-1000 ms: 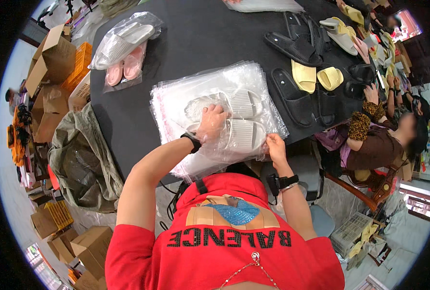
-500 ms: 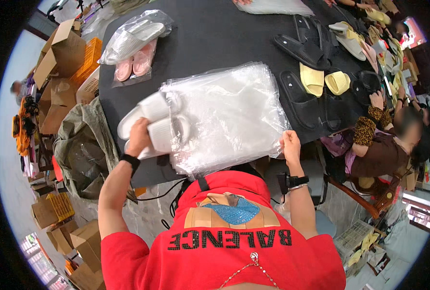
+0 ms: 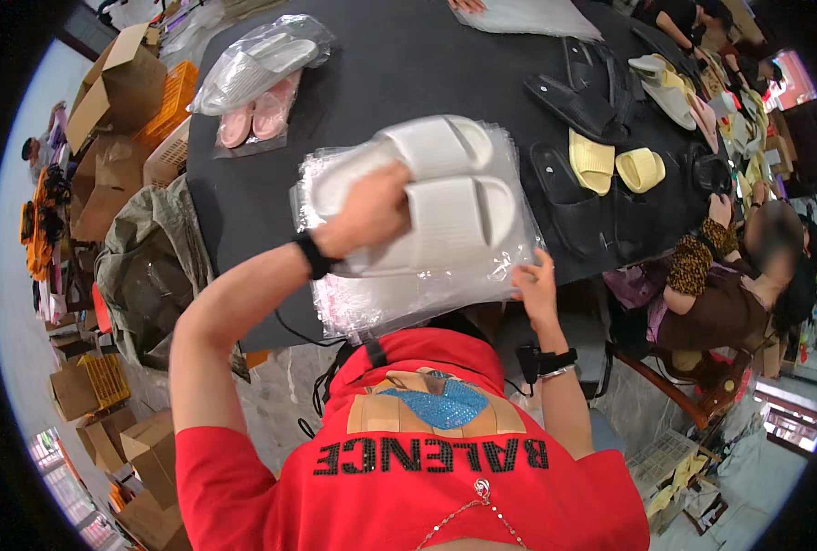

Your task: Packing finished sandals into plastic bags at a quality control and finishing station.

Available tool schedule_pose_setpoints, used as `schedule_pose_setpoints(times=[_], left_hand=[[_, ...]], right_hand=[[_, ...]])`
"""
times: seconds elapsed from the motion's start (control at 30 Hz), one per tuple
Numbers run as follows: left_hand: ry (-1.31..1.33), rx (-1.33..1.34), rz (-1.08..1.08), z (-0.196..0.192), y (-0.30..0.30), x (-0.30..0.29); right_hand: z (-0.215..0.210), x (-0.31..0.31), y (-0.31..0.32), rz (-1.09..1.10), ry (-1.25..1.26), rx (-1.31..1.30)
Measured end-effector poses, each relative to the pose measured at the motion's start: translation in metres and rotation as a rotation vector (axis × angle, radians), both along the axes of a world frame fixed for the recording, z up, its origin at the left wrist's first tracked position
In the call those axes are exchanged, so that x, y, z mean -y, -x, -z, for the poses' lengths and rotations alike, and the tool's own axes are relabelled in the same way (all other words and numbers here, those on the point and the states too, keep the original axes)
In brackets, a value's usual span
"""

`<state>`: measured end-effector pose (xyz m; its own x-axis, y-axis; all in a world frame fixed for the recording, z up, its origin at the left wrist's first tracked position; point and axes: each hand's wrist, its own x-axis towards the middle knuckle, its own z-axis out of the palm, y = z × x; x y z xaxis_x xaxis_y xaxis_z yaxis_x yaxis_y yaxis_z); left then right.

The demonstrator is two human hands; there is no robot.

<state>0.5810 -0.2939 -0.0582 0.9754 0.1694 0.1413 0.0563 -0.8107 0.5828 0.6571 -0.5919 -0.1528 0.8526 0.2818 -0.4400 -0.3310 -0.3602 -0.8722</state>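
On the far left, cardboard boxes stand beside the black table. The left hand has its grip closed on a pair of white slides, held side by side above a stack of clear plastic bags; their long axes run left to right, toes pointing right. The right hand pinches the stack's near right edge. Further right lie yellow slides.

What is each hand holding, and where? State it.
Left hand grips the pair of white slides at the heel end. Right hand fingers pinch the edge of the clear plastic bags.
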Motion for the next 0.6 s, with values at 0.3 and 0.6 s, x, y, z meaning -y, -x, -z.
schedule_pose_setpoints(times=[0.3, 0.6], left_hand=[[-0.292, -0.15, 0.031, 0.115, -0.053, 0.004], [-0.337, -0.099, -0.259, 0.032, -0.036, -0.035]], right_hand=[[0.037, 0.025, 0.002, -0.142, -0.004, 0.126], [0.018, 0.021, -0.002, -0.087, 0.087, 0.198]])
